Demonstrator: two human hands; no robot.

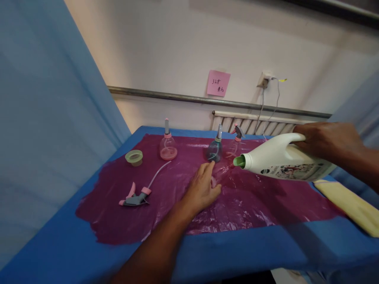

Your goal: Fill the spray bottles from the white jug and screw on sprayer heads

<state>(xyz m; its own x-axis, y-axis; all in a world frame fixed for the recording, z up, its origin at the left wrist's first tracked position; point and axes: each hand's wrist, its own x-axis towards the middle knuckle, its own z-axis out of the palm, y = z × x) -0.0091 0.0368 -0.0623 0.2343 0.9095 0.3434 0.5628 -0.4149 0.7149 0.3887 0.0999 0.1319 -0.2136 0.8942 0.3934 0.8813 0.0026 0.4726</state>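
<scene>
My left hand has its fingers wrapped round a clear spray bottle that has no spray head and is tilted over the plastic sheet. A little pink shows at the bottle's end by my palm. My right hand grips the handle of a cream-coloured jug, tipped on its side with its green-lined mouth pointing left at the bottle. Whether liquid runs between them I cannot tell. Left of my left hand, a grey and pink spray head with a white tube lies on the sheet.
Behind stand a pink-tinted spray bottle, a dark teal one and another with a pink collar. A small lidded tub sits left on the purple sheet. A folded yellow cloth lies right. Curtains flank the table.
</scene>
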